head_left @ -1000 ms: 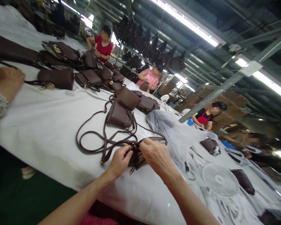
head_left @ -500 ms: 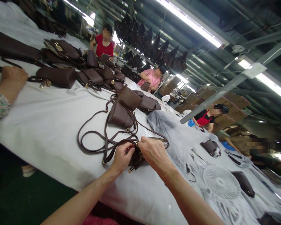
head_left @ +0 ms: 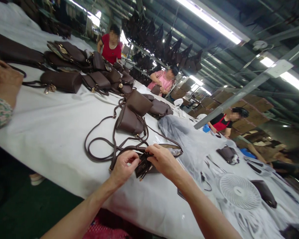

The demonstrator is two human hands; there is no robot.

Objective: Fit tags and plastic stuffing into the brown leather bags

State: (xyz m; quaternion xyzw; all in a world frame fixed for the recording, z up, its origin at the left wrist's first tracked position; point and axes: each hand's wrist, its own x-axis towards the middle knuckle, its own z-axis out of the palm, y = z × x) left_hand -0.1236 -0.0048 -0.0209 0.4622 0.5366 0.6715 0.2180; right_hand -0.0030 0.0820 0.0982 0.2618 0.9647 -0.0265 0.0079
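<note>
A dark brown handbag [head_left: 154,168] lies open at the table's near edge, its pale lining showing at the right. From its upper edge hangs a dark tag [head_left: 142,166] with gold lettering, beside a thin tassel. My left hand [head_left: 126,164] is closed in a pinch at the tag's left edge. My right hand [head_left: 161,159] grips the bag's upper edge near the top of the tag; its fingertips partly hide what they pinch. Long brown straps [head_left: 99,149] loop over the cloth to the left. Just beyond sits another brown handbag [head_left: 131,119].
More brown bags [head_left: 61,81] lie in rows at the left, near a co-worker's hand [head_left: 6,74]. Clear plastic sheeting [head_left: 181,139] and a white fan [head_left: 239,191] are at the right. Other people work along the far side of the white-covered table [head_left: 59,142].
The tag now shows more fully between my hands, its lettering facing up. My left hand has shifted slightly left. The co-worker's hand at far left has moved further left.
</note>
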